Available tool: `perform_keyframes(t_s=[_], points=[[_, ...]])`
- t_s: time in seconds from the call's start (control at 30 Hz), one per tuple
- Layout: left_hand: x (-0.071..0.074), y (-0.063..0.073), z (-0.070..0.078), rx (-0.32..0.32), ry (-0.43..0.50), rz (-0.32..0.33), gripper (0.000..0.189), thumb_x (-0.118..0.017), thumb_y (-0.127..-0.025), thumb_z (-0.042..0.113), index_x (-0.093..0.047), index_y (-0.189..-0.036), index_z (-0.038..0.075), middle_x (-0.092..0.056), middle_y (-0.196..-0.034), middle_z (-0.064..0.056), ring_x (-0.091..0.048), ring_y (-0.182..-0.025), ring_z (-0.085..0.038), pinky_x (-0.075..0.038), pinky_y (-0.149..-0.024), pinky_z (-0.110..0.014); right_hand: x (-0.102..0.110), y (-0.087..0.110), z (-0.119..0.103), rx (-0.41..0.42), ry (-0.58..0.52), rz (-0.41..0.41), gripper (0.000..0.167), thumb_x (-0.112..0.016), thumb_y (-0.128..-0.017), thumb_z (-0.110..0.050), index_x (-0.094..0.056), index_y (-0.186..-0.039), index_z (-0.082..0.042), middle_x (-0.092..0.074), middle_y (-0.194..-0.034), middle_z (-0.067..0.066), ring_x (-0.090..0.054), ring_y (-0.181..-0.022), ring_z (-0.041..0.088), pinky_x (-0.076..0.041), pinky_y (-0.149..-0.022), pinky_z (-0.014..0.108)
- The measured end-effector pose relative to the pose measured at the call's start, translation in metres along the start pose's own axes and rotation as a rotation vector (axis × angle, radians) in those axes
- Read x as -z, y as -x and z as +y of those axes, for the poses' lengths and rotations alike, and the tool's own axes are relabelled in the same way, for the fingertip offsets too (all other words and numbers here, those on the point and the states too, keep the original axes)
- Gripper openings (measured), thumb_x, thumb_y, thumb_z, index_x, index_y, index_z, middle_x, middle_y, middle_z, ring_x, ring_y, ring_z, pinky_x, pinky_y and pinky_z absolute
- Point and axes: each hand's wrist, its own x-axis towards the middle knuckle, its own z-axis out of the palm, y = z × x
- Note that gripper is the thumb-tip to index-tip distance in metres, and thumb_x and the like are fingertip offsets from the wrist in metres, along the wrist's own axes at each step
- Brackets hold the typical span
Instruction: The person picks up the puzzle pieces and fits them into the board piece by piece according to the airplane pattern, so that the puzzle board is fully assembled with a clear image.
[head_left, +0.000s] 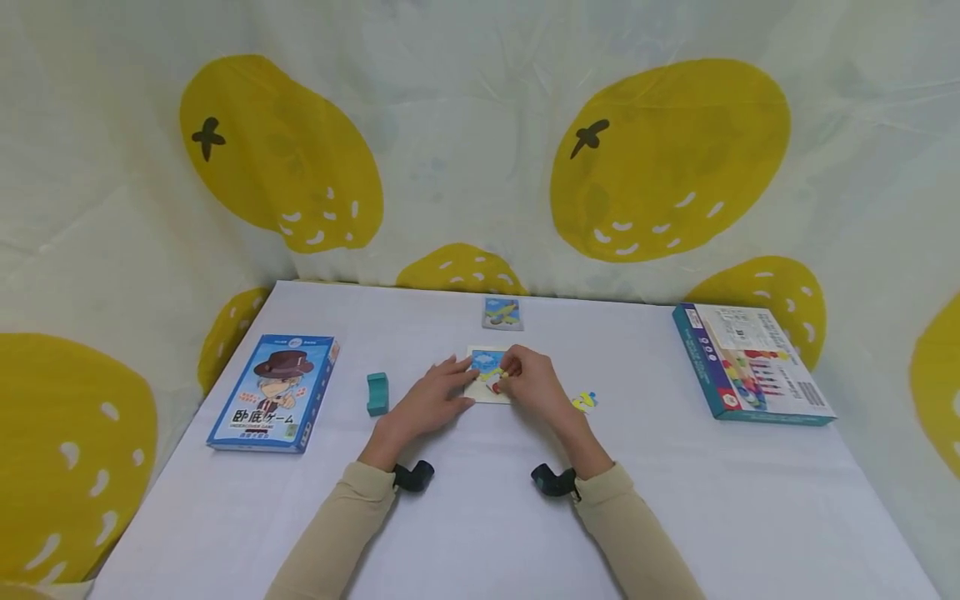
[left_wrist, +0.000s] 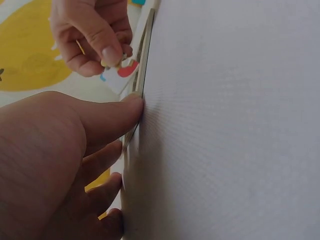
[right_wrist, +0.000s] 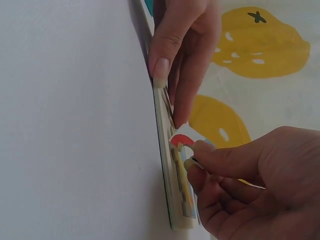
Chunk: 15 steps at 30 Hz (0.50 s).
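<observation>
A small puzzle board with a pale border and blue sky picture lies on the table between both hands. My left hand rests at its left side, fingers extended over it. In the left wrist view the left thumb touches the board's near edge. My right hand pinches a small puzzle piece, red and white, between thumb and forefinger, at the board's surface. Its fingers hide part of the piece and the picture's right side. A loose yellow, blue and white piece lies right of the right hand.
A card with an airplane picture lies behind the board. A teal notched block stands left of the left hand. Farther left is a blue game box; a teal-edged box lies at the back right. A patterned cloth hangs behind the table.
</observation>
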Motion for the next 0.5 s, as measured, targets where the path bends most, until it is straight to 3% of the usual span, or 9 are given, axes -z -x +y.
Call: perform_keyframes(t_s=[0.13, 0.3, 0.5], points=[[0.0, 0.0, 0.001, -0.011, 0.007, 0.009, 0.055, -0.062, -0.098, 0.033, -0.047, -0.149, 0.019, -0.032, -0.163, 0.002, -0.02, -0.155, -0.025, -0.018, -0.126, -0.049, -0.006, -0.003, 0.0, 0.033, 0.004, 0.026, 0.009, -0.072, -0.083, -0.001, -0.073, -0.091, -0.007, -0.069, -0.084, 0.005, -0.059, -0.079, 0.018, -0.05, -0.072, 0.031], [0.001, 0.001, 0.001, -0.013, 0.013, 0.005, 0.055, -0.061, -0.099, 0.033, -0.046, -0.15, 0.019, -0.032, -0.163, 0.002, -0.02, -0.155, -0.026, -0.018, -0.126, -0.05, -0.013, -0.006, 0.0, 0.066, 0.005, 0.046, 0.018, -0.067, -0.084, 0.004, -0.078, -0.094, -0.007, -0.074, -0.091, 0.006, -0.064, -0.086, 0.018, -0.054, -0.08, 0.034], [0.001, 0.0, -0.001, 0.0, 0.007, 0.008, 0.059, -0.062, -0.098, 0.034, -0.042, -0.152, 0.019, -0.033, -0.163, 0.005, -0.02, -0.155, -0.023, -0.018, -0.126, -0.048, -0.023, -0.007, -0.003, 0.073, 0.008, 0.069, 0.014, -0.07, -0.083, 0.003, -0.073, -0.094, -0.004, -0.068, -0.082, 0.007, -0.06, -0.078, 0.017, -0.05, -0.071, 0.029]])
